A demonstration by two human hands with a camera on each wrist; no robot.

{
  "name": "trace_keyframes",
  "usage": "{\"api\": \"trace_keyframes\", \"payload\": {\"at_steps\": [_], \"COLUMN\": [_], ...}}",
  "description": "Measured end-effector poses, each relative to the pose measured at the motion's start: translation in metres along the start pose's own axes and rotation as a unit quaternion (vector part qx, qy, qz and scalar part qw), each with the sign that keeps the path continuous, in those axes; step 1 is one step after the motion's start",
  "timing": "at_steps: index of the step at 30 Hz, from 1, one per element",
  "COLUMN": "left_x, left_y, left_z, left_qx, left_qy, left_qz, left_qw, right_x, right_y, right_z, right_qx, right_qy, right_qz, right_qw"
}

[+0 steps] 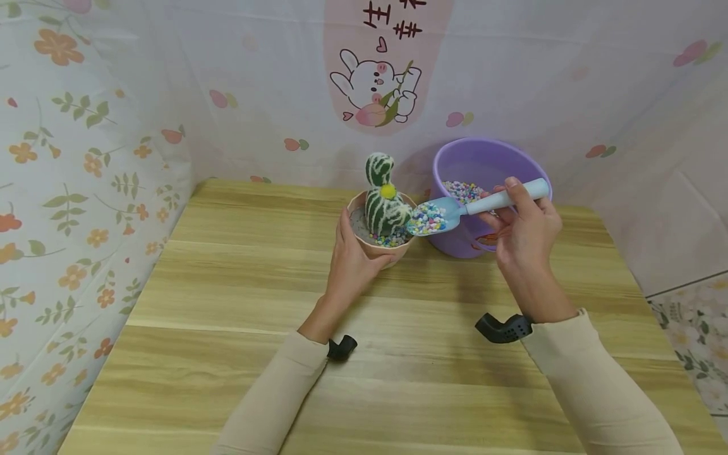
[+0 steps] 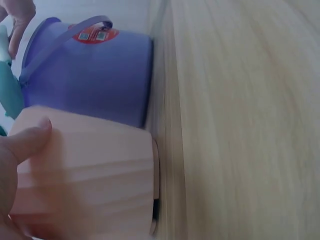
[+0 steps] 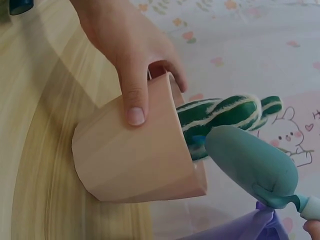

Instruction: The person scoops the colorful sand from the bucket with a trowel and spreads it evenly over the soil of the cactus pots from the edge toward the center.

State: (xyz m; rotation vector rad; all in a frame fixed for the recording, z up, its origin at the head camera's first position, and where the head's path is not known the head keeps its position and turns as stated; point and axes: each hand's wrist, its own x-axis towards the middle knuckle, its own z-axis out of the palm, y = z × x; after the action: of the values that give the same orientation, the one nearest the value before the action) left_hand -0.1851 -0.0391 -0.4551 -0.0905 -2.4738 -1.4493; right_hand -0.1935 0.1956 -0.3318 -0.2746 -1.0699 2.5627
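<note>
A pinkish-orange plant pot stands on the table, gripped at its rim by my left hand, thumb on the near side. In it a green cactus with white fuzzy stripes and a yellow flower rises from grey soil. Colourful pebbles lie on the soil's right front part. My right hand holds a light blue scoop by its handle. The scoop carries multicoloured pebbles, and its tip is right at the pot's right rim, close to the cactus.
Behind the scoop, to the right of the pot, stands a purple bucket with more colourful pebbles inside. Its handle hangs down the front, by a red label. The wooden table backs onto a printed cloth.
</note>
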Motion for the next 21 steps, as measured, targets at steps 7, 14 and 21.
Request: {"api": "trace_keyframes", "payload": {"at_steps": [7,14,21], "left_x": [-0.005,-0.006,0.008], "left_y": [0.005,0.005,-0.005], "left_z": [0.006,0.007,-0.009], "left_qx": [0.031,0.045,-0.023], "left_qy": [0.033,0.045,-0.064], "left_qz": [0.002,0.01,-0.007], "left_qw": [0.999,0.9979,0.9977], "right_x": [0.001,0.001,0.001], "right_y": [-0.002,-0.004,-0.005], "right_z": [0.001,0.003,0.002], "right_qx": [0.0,-0.005,-0.013], "right_qy": [0.003,0.005,-0.001], "right_qz": [-0.006,-0.012,-0.013], "right_qw": [1.0,0.9999,0.9998]}}
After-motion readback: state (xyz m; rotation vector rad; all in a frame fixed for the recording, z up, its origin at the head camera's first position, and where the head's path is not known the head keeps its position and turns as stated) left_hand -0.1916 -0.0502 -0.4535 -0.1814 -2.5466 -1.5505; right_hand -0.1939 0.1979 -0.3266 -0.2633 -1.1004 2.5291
